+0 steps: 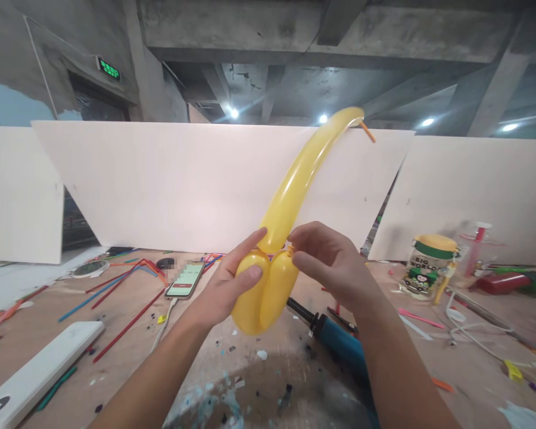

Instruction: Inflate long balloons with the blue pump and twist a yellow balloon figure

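The long yellow modelling balloon [290, 196] is held up in mid-air in front of the chest, above the worktop [473, 369] and touching nothing on it. Its lower end is folded into 2 plump bubbles lying side by side. The rest rises in 1 curved tube toward the upper right, ending in a thin uninflated orange tip.

The left hand [232, 283] wraps the left bubble, its fingers closed behind and the thumb pressed on the front. The right hand [335, 262] has its fingers narrowed to a pinch at the top of the right bubble, just where the 2 bubbles meet the tube.

Directly below lies a blue hand pump [339, 339] with a black handle. A smartphone [185, 280] with a lit screen rests left of the hands, amid thin uninflated balloons [116, 286] in red and blue. A clear plastic jar with a yellow and green lid [429, 265] stands to the right. White boards [196, 185] wall off the back.

As I judge it, the joint is the weak spot: if the pinch slackens, the twist could unwind and the bubbles merge. A hard squeeze or a fingernail there could burst the skin.
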### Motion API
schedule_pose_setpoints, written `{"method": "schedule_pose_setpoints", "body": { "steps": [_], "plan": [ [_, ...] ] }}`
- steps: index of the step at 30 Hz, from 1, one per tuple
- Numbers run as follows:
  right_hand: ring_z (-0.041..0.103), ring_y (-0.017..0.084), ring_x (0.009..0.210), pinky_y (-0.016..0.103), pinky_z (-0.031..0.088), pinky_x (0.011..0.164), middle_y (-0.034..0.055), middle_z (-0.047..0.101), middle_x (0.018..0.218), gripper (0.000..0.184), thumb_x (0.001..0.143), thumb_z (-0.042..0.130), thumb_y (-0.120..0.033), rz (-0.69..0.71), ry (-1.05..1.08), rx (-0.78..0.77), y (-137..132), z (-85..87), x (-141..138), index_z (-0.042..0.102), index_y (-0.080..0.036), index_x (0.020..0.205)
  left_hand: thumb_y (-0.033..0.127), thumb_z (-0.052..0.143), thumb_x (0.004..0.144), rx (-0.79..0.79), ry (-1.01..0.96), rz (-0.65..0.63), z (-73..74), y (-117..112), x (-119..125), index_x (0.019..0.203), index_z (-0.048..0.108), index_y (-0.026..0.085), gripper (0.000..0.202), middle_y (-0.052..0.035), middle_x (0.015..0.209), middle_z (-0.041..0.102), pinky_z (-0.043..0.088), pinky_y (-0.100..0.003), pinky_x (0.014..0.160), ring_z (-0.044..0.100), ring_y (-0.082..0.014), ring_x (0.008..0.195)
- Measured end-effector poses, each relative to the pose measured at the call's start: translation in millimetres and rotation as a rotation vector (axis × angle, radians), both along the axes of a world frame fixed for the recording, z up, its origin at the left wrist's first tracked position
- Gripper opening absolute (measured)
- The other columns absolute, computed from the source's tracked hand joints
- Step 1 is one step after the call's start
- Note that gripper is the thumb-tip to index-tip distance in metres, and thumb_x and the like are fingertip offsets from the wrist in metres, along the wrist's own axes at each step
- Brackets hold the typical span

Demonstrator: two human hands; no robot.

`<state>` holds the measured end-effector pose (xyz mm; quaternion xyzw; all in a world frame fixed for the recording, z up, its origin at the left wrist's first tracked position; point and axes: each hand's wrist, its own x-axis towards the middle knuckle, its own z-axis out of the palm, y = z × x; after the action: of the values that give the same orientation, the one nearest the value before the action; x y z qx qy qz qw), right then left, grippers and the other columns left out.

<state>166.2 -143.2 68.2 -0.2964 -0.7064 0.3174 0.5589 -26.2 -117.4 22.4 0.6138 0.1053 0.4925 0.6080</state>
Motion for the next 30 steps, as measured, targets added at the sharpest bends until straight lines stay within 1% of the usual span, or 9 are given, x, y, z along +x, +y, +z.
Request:
{"method": "schedule_pose_setpoints", "body": {
  "steps": [4, 7, 9, 11, 16, 18, 21, 27, 30],
  "plan": [
    [0.059, 0.017, 0.076, 0.033, 0.049, 0.07, 0.0027, 0.063, 0.081, 0.01, 0.084, 0.061, -0.03, -0.134, -0.211, 0.099, -11.7, 3.8, 0.7, 0.065, -0.022, 0.084, 0.037, 0.059, 0.084, 0.1, 0.142, 0.1, 5.8, -2.4, -0.4, 0.128, 0.05, 0.045, 0.045, 0.0035, 0.125, 0.06, 0.044, -0.032, 0.094, 0.057, -0.0221, 0.113],
    [0.057, 0.02, 0.095, 0.036, 0.048, 0.084, 0.0046, 0.062, 0.098, 0.005, 0.083, 0.062, -0.022, -0.322, -0.363, 0.35, -12.0, 2.9, -0.2, 0.067, -0.024, 0.083, 0.039, 0.058, 0.085, 0.179, 0.312, 0.205, 14.5, -3.0, -5.3, 0.129, 0.049, 0.044, 0.046, 0.0036, 0.132, 0.055, 0.039, -0.036, 0.1, 0.05, -0.025, 0.12],
    [0.048, 0.023, 0.116, 0.04, 0.041, 0.098, 0.005, 0.058, 0.117, 0.008, 0.082, 0.062, -0.018, -0.411, -0.483, 0.554, -10.5, 1.1, -2.2, 0.067, -0.024, 0.082, 0.04, 0.057, 0.084, 0.213, 0.46, 0.226, 21.1, -2.9, -12.7, 0.128, 0.053, 0.041, 0.044, 0.0028, 0.135, 0.052, 0.036, -0.038, 0.102, 0.046, -0.027, 0.124],
    [0.039, 0.023, 0.127, 0.044, 0.031, 0.108, 0.0025, 0.058, 0.121, 0.01, 0.083, 0.06, -0.017, -0.378, -0.615, 0.67, -8.7, -0.8, -5.3, 0.066, -0.025, 0.083, 0.042, 0.057, 0.084, 0.224, 0.608, 0.196, 26.8, -3.0, -20.9, 0.125, 0.055, 0.037, 0.041, 0.0011, 0.135, 0.052, 0.036, -0.038, 0.101, 0.043, -0.0281, 0.126],
    [0.054, 0.016, 0.107, 0.045, 0.019, 0.113, -0.0006, 0.066, 0.096, 0.013, 0.087, 0.054, -0.015, -0.287, -0.804, 0.633, -5.9, -2.0, -12.1, 0.062, -0.025, 0.09, 0.037, 0.055, 0.084, 0.351, 0.803, 0.103, 34.4, -5.7, -28.3, 0.12, 0.052, 0.031, 0.036, -0.0008, 0.125, 0.053, 0.04, -0.033, 0.093, 0.047, -0.0232, 0.116],
    [0.056, 0.016, 0.097, 0.044, 0.023, 0.11, 0.0001, 0.065, 0.091, 0.013, 0.087, 0.054, -0.015, -0.3, -0.835, 0.619, -5.8, -1.5, -12.8, 0.063, -0.024, 0.09, 0.034, 0.059, 0.08, 0.347, 0.84, 0.075, 36.4, -8.0, -26.2, 0.116, 0.047, 0.028, 0.038, -0.0007, 0.11, 0.056, 0.045, -0.03, 0.079, 0.054, -0.0191, 0.097],
    [0.053, 0.019, 0.089, 0.042, 0.034, 0.097, 0.0021, 0.064, 0.084, 0.012, 0.088, 0.053, -0.017, -0.344, -0.868, 0.609, -7.0, -1.2, -12.9, 0.064, -0.023, 0.086, 0.035, 0.061, 0.077, 0.26, 0.913, 0.122, 40.8, -13.9, -23.7, 0.109, 0.038, 0.026, 0.041, 0.0025, 0.091, 0.054, 0.043, -0.025, 0.061, 0.052, -0.0132, 0.07],
    [0.05, 0.019, 0.099, 0.034, 0.037, 0.086, 0.0035, 0.065, 0.098, 0.013, 0.092, 0.047, -0.018, -0.277, -0.883, 0.533, -14.8, -1.3, -16.6, 0.059, -0.021, 0.092, 0.031, 0.06, 0.072, 0.403, 1.074, 0.374, 49.4, -29.2, -26.5, 0.101, 0.044, 0.026, 0.033, 0.0016, 0.093, 0.055, 0.04, -0.028, 0.065, 0.054, -0.0175, 0.081],
    [0.051, 0.019, 0.096, 0.035, 0.035, 0.084, 0.0011, 0.066, 0.093, 0.013, 0.091, 0.047, -0.016, -0.281, -0.906, 0.497, -20.1, -1.1, -20.0, 0.058, -0.023, 0.095, 0.03, 0.06, 0.071, 0.464, 1.107, 0.402, 47.7, -32.3, -30.1, 0.1, 0.048, 0.025, 0.032, 0.0004, 0.091, 0.058, 0.04, -0.029, 0.065, 0.055, -0.0198, 0.08]
  ]
}}
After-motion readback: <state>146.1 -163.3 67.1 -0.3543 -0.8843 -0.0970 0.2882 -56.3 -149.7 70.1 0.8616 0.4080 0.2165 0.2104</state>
